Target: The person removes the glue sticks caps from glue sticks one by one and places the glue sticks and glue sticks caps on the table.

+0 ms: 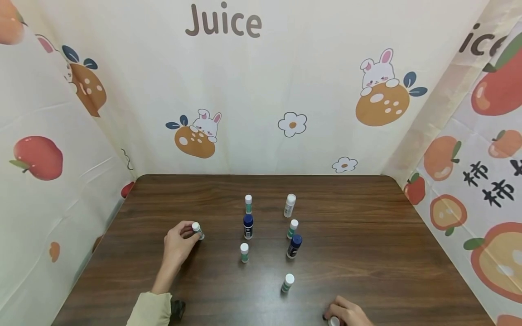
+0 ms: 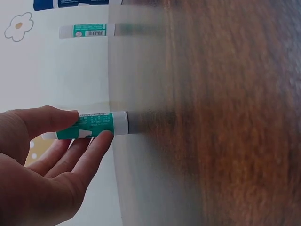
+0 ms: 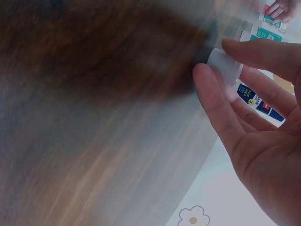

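Well in from the worktop's (image 1: 367, 213) left edge the left hand (image 1: 177, 246) pinches a green stick (image 2: 99, 121), its label plain only in the left wrist view, seven other sticks (image 1: 248, 227) stand mid-worktop, and the right hand (image 1: 348, 313), well in from the right edge, pinches a white-ended stick (image 3: 224, 65), its side showing only in the right wrist view.
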Available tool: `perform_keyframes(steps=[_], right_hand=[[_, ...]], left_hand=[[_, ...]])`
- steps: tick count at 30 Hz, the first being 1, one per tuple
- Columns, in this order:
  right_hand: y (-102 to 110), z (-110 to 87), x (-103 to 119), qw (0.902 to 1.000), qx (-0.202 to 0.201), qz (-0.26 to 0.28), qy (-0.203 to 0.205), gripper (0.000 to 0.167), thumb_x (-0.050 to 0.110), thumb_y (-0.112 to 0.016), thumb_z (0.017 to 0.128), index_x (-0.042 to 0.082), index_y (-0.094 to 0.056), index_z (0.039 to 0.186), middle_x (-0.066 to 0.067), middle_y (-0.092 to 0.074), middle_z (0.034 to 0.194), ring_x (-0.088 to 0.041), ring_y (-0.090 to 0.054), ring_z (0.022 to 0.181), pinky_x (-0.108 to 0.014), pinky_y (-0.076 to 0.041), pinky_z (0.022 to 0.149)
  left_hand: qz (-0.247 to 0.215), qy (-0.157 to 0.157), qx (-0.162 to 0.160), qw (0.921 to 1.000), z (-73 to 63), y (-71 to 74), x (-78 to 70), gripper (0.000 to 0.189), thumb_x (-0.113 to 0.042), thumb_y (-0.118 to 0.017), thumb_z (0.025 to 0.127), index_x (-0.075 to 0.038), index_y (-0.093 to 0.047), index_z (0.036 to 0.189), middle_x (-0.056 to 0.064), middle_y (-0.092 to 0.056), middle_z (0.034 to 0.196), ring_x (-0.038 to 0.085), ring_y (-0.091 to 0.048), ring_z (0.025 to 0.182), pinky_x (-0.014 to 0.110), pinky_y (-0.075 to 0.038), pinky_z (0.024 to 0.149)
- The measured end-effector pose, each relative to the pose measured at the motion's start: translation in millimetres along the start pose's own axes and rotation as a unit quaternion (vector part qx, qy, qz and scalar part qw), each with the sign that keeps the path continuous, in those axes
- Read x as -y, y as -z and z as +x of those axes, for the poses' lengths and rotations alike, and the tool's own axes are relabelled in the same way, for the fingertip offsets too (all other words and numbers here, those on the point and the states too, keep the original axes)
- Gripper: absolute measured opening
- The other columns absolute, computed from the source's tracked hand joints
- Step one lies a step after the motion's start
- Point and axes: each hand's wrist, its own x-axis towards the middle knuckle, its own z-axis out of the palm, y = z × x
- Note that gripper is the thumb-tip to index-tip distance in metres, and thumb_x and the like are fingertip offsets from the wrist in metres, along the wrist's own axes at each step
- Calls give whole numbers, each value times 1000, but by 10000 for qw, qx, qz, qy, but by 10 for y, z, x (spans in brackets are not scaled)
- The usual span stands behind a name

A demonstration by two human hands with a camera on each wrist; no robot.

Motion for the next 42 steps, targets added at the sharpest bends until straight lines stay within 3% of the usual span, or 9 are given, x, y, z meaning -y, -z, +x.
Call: perform_keyframes(steps=[10,14,17,22,27,32,38,42], right_hand=[[56,-9,-6,9998,55,-192,37,21,5,-73,72,14,-62,88,8,-50,84,9,-40,63,-4,-31,50],[102,-1,99,9976,172,-123,-653,15,9,-71,81,16,-62,90,13,-47,85,8,-41,65,-11,-36,50],[122,11,179,9938,-100,-358,-1043,15,12,-72,81,19,-63,91,15,-46,86,6,-43,66,-15,-37,48],[101,31,205,9857,-1063,-993,-849,37,4,-83,64,19,-63,92,13,-49,88,2,-46,65,-13,-36,47],[124,72,226,9825,-1442,-928,-721,44,-5,-83,58,13,-64,93,10,-50,89,0,-46,65,-10,-35,46],[152,119,238,9830,-1619,-753,-436,46,-8,-83,55,9,-64,94,6,-53,91,-3,-49,66,-10,-39,47],[174,169,265,9822,-1810,-475,-181,54,-11,-82,55,13,-64,100,4,-55,93,-6,-52,68,-10,-43,47],[196,205,298,9818,-1820,-479,-245,56,-11,-83,55,12,-63,101,3,-56,95,-7,-55,70,-10,-45,49]], left_hand=[[131,4,145,9998,-65,50,-27,41,-7,-72,80,-5,-60,120,19,-64,115,34,-55,114,52,-34,100],[189,24,148,9997,-132,69,-65,49,-9,-73,79,-6,-55,124,19,-63,118,34,-50,119,50,-37,98],[226,-8,122,9997,-191,66,-89,52,-8,-73,79,-6,-51,126,18,-60,122,33,-51,119,47,-45,94],[170,-141,-133,9997,-306,50,-119,50,-4,-74,76,-4,-53,122,17,-58,122,32,-55,112,44,-51,86],[-75,-95,-318,9994,-384,29,-118,40,-3,-75,75,-4,-59,111,14,-62,110,26,-60,100,32,-54,78],[-499,30,42,9987,-470,16,-108,33,-3,-75,77,-4,-62,106,15,-64,106,24,-62,95,18,-52,71],[-1096,-281,683,9912,-545,-56,-92,30,-2,-77,76,-1,-62,103,18,-63,106,25,-65,91,24,-54,74],[-1391,-240,925,9857,-576,-123,-89,31,-1,-78,74,-3,-63,101,17,-63,105,27,-65,90,26,-55,74]])
